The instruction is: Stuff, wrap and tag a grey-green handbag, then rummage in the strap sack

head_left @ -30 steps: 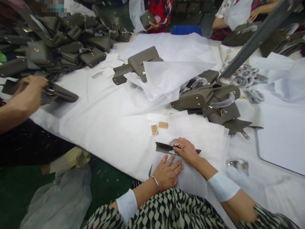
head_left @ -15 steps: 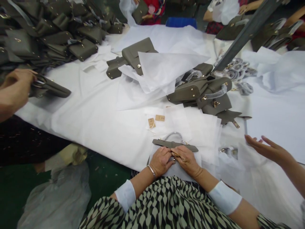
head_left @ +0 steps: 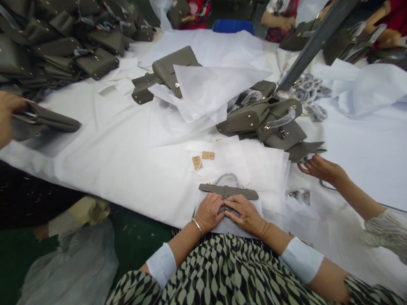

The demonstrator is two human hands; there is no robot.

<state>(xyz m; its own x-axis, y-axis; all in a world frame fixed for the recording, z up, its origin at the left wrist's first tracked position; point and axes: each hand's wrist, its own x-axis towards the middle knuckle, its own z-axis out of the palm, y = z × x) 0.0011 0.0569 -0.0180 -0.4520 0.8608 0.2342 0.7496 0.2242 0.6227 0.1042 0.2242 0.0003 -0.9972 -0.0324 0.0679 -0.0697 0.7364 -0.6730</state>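
- A grey-green handbag (head_left: 244, 192) lies at the lower centre of the frame, its wrapped handle (head_left: 226, 175) arching up on the far side.
- Both of the person's hands are on it: the left hand (head_left: 208, 212) and the right hand (head_left: 247, 214) meet at the middle of the bag, fingertips close together. From here I can't tell whether either one is pinching anything, as the fingers cover that spot.
- A silver bracelet (head_left: 197, 226) circles the left wrist.
- Just beyond the handle, two brown tags, one (head_left: 196, 162) with a white string, lie near the centre on the white tablecloth (head_left: 127, 169).
- Thin white sheets (head_left: 270, 165) are spread to the right of the tags.
- Past those, right of centre, more bags (head_left: 246, 118) are heaped together, some with wrapped handles.
- A co-worker's hand (head_left: 322, 169) reaches in from the right edge to the near side of that heap; I can't make out whether it touches.
- Over at the left edge, another co-worker's hand (head_left: 5, 116) is at a dark bag (head_left: 59, 120).
- A big pile of bags (head_left: 60, 46) fills the upper left.
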